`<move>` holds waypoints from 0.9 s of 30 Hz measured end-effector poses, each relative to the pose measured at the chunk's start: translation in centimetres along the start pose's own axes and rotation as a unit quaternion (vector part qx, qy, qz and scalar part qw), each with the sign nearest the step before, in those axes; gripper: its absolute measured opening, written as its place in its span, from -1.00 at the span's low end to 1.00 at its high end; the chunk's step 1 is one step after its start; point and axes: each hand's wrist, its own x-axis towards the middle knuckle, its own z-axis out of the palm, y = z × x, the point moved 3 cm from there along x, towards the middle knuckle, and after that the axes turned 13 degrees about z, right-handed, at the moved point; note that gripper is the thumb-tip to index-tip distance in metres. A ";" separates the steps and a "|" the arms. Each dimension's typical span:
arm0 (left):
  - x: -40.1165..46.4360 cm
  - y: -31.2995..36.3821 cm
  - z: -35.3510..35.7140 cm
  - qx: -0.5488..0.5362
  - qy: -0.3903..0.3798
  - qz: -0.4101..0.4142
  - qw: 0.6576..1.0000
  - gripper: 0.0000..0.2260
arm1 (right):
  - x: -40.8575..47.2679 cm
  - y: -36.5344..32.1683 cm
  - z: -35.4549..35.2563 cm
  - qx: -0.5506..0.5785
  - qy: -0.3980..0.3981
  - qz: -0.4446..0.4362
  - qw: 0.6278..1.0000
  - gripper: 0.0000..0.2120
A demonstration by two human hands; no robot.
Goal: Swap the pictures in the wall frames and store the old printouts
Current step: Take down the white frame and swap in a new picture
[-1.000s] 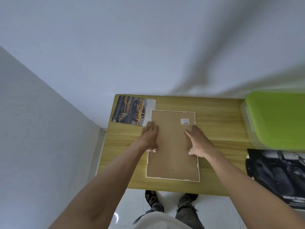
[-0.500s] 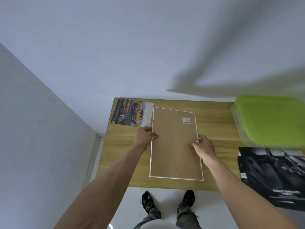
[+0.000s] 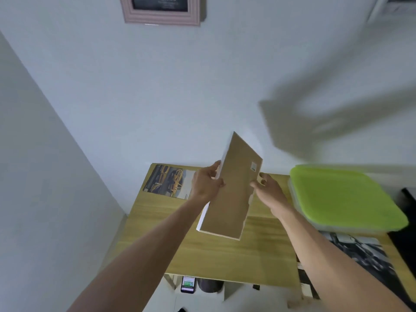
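We grip the white picture frame (image 3: 229, 194) by its side edges, left hand (image 3: 206, 184) and right hand (image 3: 269, 191) fingers curled, lifted tilted above the counter (image 3: 202, 251).

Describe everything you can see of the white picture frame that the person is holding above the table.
The picture frame is a slim rectangle with a narrow white rim and a plain brown back board, like fibreboard, that faces the camera. A small white label sits near its top right corner. It is lifted clear of the wooden table, tilted, with its long side running upward towards the wall. The left hand grips its left edge and the right hand its right edge, fingers curled round the rim. Its front cannot be seen.
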 end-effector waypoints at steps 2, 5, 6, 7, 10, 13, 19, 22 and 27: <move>-1.7 3.2 1.9 0.082 0.015 0.060 0.995 -0.44 | -1.1 -2.3 -1.8 0.036 -0.005 -0.031 0.999 -0.37; -4.4 7.4 5.3 0.230 -0.011 0.145 0.962 -0.43 | -3.1 -5.5 -4.6 0.083 -0.033 -0.061 0.994 -0.53; -5.3 8.5 6.3 0.259 -0.023 0.152 0.954 -0.43 | -3.6 -6.3 -5.5 0.093 -0.043 -0.066 0.993 -0.55; -6.0 9.4 7.3 0.277 -0.033 0.152 0.948 -0.42 | -4.0 -6.7 -6.4 0.098 -0.044 -0.063 0.992 -0.57; -7.7 11.4 10.1 0.302 -0.064 0.172 0.935 -0.43 | -4.7 -6.5 -9.7 0.120 -0.010 -0.055 0.991 -0.75; -8.6 13.2 11.7 0.277 -0.096 0.218 0.931 -0.39 | -5.6 -6.0 -13.4 0.139 0.001 -0.061 0.988 -0.85; -6.5 16.2 10.5 0.326 -0.031 0.271 0.905 -0.35 | -7.0 -6.2 -19.7 0.192 -0.027 -0.117 0.974 -0.83; -4.1 18.3 7.4 0.318 0.009 0.245 0.916 -0.34 | -7.5 -7.2 -21.9 0.224 -0.042 -0.163 0.960 -0.76; 0.8 22.2 1.8 0.225 0.055 0.238 0.943 -0.39 | -8.0 -10.7 -23.7 0.289 -0.051 -0.214 0.932 -0.74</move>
